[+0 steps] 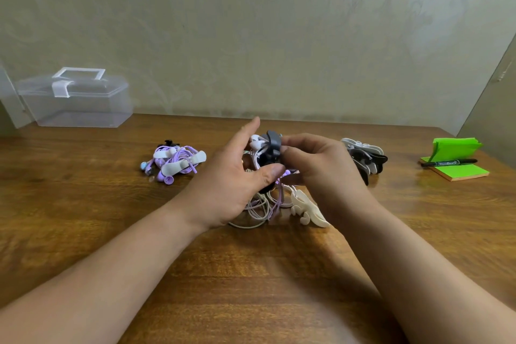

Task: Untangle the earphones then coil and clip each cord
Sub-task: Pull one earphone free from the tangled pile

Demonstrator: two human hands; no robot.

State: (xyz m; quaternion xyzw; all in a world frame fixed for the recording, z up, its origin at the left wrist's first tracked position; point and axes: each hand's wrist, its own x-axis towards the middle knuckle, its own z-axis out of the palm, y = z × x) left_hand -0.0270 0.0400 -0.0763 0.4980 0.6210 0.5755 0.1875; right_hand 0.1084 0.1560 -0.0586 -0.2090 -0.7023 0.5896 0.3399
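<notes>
At the middle of the wooden table (83,204) both hands meet over a coil of white earphone cord (259,208). My left hand (234,176) cups the coil, thumb pressed on a dark cord clip (270,152) wrapped round it. My right hand (315,165) pinches the same dark clip from the right. Loose white and lilac loops hang below onto the table. A cream clip (307,211) lies just under my right wrist. To the left rests a purple earphone bundle (176,160), coiled and held by white clips.
A clear plastic box (75,100) with a lid handle stands at the back left. A pile of black and white spare clips (365,158) lies right of my hands. Green sticky notes (458,169) with a black marker (448,162) sit at the far right.
</notes>
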